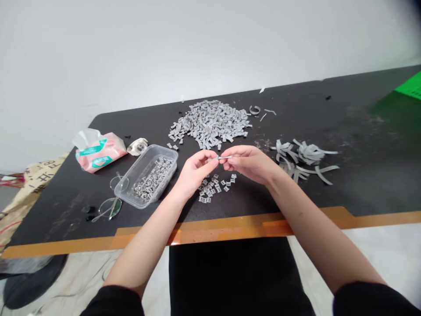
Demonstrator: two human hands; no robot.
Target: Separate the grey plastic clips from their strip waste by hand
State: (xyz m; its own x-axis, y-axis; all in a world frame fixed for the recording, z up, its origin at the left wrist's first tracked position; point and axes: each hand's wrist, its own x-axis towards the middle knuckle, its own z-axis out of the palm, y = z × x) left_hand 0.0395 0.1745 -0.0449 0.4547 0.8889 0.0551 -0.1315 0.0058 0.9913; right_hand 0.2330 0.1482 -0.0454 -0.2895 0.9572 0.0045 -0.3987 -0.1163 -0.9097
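My left hand [198,170] and my right hand [247,161] meet at the middle of the black table, both closed in a pinch on a small thin grey strip [224,157]. Just below them lie loose small grey buckles [210,188]. Left of my left hand, a clear plastic box [169,177] holds many more such buckles. Behind both hands rises a big pile of short grey pieces [213,120]. Long grey strips [309,153] lie in a bunch to the right of my right hand.
A pink tissue pack [101,153], a small whitish roll [138,146] and eyeglasses [111,208] lie on the left. Orange tape [226,226] runs along the front edge of the black table [368,175]. A green object [411,87] is at the far right.
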